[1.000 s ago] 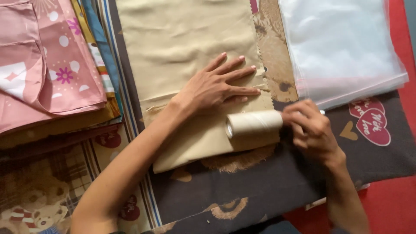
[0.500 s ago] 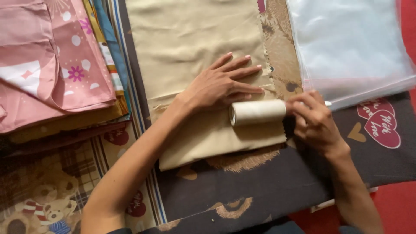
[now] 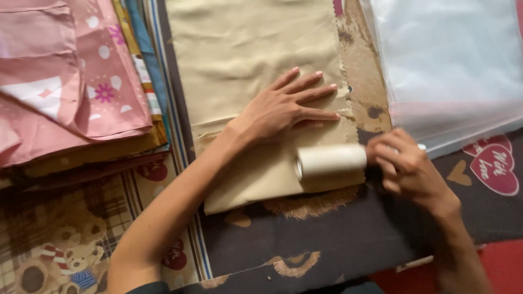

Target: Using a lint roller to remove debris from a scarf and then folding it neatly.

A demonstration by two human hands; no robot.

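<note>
The left hand (image 3: 283,109) lies flat with fingers (image 3: 313,92) spread on a folded beige cloth (image 3: 245,54). The right hand (image 3: 406,169) has its fingers curled around the handle end of a cream cylindrical lint roller (image 3: 331,160), which rests on the cloth's near edge. Folded pink patterned fabric (image 3: 65,81) lies to the left, clear plastic bags (image 3: 452,60) to the right.

Showing soft, even daylight, moderately bright, with no hard glare. Casting only faint shadows under the left hand (image 3: 283,109) and the roller (image 3: 331,161). Blurring slightly at the right hand (image 3: 406,166); washing out pale across the clear plastic bag (image 3: 452,65).
</note>
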